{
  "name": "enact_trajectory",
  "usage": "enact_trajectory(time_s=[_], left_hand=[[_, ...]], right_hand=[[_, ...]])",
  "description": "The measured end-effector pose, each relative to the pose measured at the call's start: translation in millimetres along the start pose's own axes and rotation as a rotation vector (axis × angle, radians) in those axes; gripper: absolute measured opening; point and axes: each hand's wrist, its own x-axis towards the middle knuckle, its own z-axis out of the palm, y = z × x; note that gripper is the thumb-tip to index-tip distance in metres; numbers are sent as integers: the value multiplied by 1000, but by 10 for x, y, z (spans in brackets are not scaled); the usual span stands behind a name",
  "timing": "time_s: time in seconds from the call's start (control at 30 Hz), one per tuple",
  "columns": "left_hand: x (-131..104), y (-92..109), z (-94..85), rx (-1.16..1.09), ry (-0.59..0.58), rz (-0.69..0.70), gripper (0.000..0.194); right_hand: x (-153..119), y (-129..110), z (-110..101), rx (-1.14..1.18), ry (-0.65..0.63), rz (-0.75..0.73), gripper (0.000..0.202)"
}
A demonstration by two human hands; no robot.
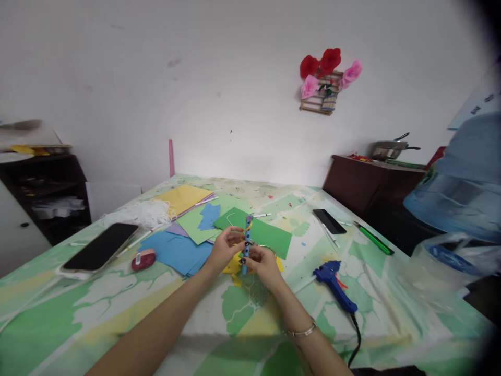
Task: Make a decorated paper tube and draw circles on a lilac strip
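Observation:
A narrow blue tube with dark spots, apparently paper, stands nearly upright between my hands. My left hand pinches it from the left, thumb against its middle. Lower down, my right hand grips the same tube from the right. Near the tube's top a thin yellow strip curls around or against it; which one I cannot tell. Yellow pieces lie under and behind my hands, partly hidden. Just beyond them is a dark green paper sheet.
Blue paper, a maroon object and a phone lie left, with white shreds behind. On the right are a corded blue glue gun, a black slab, a green craft knife and a large water bottle.

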Motion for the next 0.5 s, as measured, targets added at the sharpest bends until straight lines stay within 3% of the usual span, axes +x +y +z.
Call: enact_trajectory(time_s=[0.33, 0.5], left_hand=[[-17, -21, -1, 131, -17, 54, 38], [-125, 90, -54, 317, 81, 167, 39]], right_hand=[[-11, -4, -17, -7, -23, -12, 30], [16, 23, -40, -11, -3, -30, 35]])
